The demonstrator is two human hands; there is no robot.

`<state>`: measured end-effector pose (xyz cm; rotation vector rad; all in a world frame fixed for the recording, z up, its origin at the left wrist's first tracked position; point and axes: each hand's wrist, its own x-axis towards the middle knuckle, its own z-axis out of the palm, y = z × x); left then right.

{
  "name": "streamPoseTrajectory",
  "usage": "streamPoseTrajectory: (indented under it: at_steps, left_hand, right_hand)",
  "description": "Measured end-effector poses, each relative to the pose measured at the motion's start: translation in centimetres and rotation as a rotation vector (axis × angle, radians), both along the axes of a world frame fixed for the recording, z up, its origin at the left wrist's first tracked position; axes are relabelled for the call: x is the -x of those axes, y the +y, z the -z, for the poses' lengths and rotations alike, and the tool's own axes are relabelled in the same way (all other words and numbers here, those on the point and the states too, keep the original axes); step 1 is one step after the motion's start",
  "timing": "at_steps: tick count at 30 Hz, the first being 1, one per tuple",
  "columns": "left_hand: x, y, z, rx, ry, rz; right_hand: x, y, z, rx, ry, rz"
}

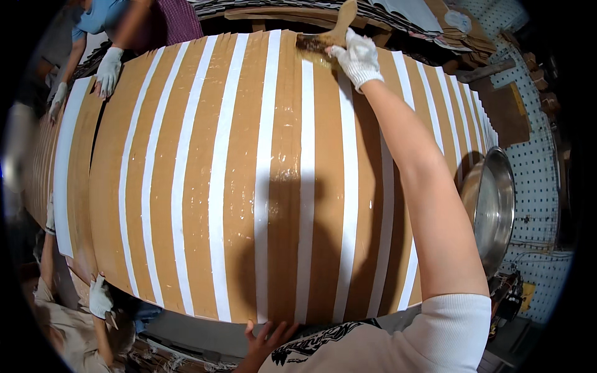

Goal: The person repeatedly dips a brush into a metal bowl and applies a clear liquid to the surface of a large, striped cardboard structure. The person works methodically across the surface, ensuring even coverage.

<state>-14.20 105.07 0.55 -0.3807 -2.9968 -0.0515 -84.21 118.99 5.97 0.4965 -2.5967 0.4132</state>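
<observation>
White-banded brown cardboard sheets are lying overlapped, glistening wet in places.
At the sheets' near edge, the bare left hand is spreading its fingers, perhaps steadying them; to their right, a steel basin is standing, contents unclear; at their far edge, the gloved right hand is gripping a wide brush, apparently for wetting them.
</observation>
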Motion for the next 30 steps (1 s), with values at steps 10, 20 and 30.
streamPoseTrajectory:
  at_steps: [10,20,30]
  left_hand:
    - [0.8,0.3,-0.4,-0.160,-0.029,0.005]
    - [1.0,0.9,-1.6,-0.257,-0.039,-0.041]
    - [0.5,0.7,-1.1,-0.280,0.025,0.027]
  right_hand:
    - [-7.8,-0.6,-1.9,0.014,-0.280,-0.010]
    - [-44.9,7.8,-3.6,0.107,-0.468,-0.759]
    - [-47.1,6.6,-4.3,0.349,-0.841,-0.544]
